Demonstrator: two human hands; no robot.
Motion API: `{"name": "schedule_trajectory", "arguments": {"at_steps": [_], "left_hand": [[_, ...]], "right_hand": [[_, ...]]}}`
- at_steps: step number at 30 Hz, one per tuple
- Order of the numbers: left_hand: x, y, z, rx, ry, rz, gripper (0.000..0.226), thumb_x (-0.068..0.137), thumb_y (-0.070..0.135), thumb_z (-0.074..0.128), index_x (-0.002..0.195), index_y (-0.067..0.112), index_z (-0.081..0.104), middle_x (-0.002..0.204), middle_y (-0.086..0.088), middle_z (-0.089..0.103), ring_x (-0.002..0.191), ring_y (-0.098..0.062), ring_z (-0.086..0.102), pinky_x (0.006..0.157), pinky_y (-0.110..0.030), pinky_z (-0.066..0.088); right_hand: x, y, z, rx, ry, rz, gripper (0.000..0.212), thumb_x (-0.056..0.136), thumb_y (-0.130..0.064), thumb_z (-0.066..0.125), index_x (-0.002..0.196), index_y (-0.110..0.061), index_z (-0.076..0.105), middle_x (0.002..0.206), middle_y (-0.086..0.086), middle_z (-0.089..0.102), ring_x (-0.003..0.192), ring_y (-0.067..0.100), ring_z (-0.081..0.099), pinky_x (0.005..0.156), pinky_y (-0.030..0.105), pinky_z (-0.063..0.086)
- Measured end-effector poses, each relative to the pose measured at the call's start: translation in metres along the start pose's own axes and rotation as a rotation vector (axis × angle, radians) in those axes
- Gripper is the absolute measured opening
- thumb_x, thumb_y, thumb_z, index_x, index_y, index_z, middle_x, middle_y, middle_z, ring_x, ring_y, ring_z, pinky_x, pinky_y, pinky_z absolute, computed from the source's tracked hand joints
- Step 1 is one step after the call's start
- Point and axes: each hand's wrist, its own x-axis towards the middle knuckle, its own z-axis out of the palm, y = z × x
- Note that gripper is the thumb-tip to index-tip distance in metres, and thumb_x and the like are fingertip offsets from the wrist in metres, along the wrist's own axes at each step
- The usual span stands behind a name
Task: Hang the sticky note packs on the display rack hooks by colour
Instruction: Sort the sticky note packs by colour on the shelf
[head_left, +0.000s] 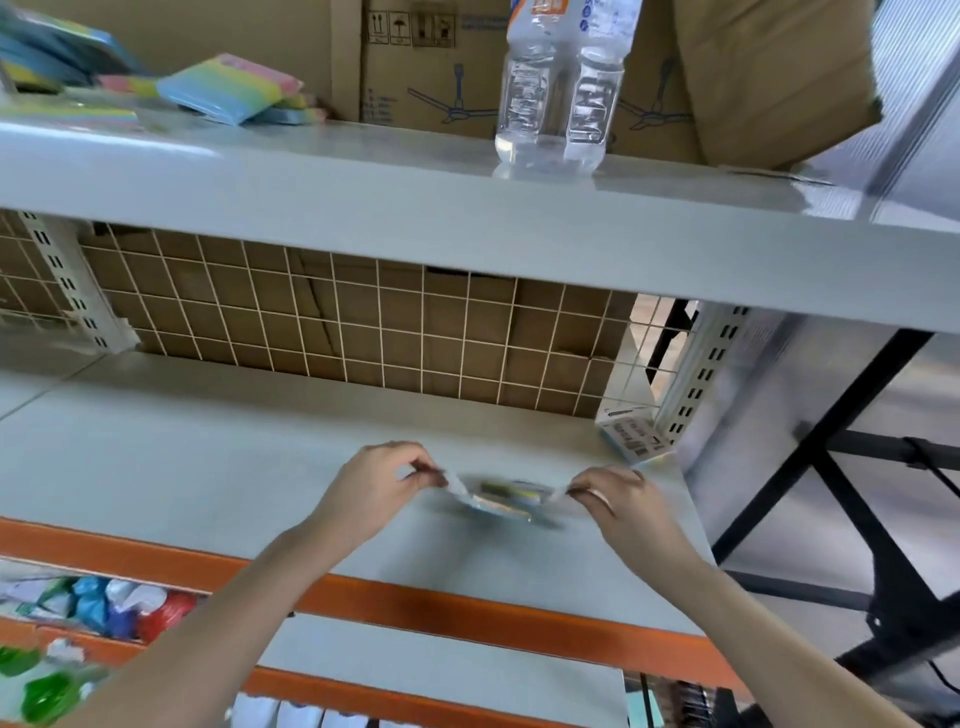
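Observation:
Just above the grey middle shelf (208, 467) a blurred sticky note pack (506, 499) in clear wrapping is held between both hands. My left hand (374, 488) pinches its left edge, my right hand (618, 499) pinches its right edge. The pack shows yellow, green and pale bands; blur hides more. A white wire grid panel (363, 322) stands at the back of this shelf, with no hooks that I can make out. More pastel sticky note packs (228, 88) lie on the top shelf at the left. Another pack (634, 436) leans in the back right corner.
Two clear water bottles (561, 88) stand on the top shelf in front of cardboard boxes (431, 62). An orange beam (415, 603) edges the shelf front. Coloured bags (104, 613) lie below at the left. A black metal frame (857, 467) stands to the right.

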Motion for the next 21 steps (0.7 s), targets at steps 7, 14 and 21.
{"name": "schedule_trajectory", "arguments": {"at_steps": [7, 14, 21], "left_hand": [[0.014, 0.037, -0.012, -0.199, 0.083, -0.133, 0.024, 0.081, 0.019, 0.072, 0.061, 0.029, 0.063, 0.056, 0.014, 0.062, 0.055, -0.003, 0.050, 0.055, -0.020, 0.032], [0.022, 0.062, -0.011, -0.312, -0.018, -0.161, 0.023, 0.087, 0.017, 0.067, 0.067, 0.029, 0.067, 0.055, 0.021, 0.062, 0.052, 0.003, 0.049, 0.051, -0.016, 0.030], [0.025, 0.134, 0.002, -0.297, -0.204, -0.021, 0.022, 0.090, 0.016, 0.064, 0.073, 0.030, 0.068, 0.080, 0.002, 0.071, 0.074, -0.011, 0.058, 0.065, -0.017, 0.039]], "right_hand": [[0.021, -0.009, -0.049, -0.054, -0.038, 0.157, 0.021, 0.094, -0.030, 0.056, 0.105, -0.013, 0.063, 0.104, 0.006, 0.068, 0.103, 0.027, 0.059, 0.076, 0.036, 0.043], [0.013, -0.018, -0.099, 0.054, -0.070, 0.219, 0.013, 0.088, -0.028, 0.066, 0.091, -0.016, 0.069, 0.095, -0.006, 0.068, 0.093, 0.016, 0.058, 0.076, 0.027, 0.041], [-0.011, -0.040, -0.134, 0.054, -0.072, -0.044, 0.015, 0.082, -0.031, 0.071, 0.080, -0.016, 0.070, 0.098, -0.009, 0.052, 0.101, 0.006, 0.045, 0.085, 0.021, 0.040]]}}
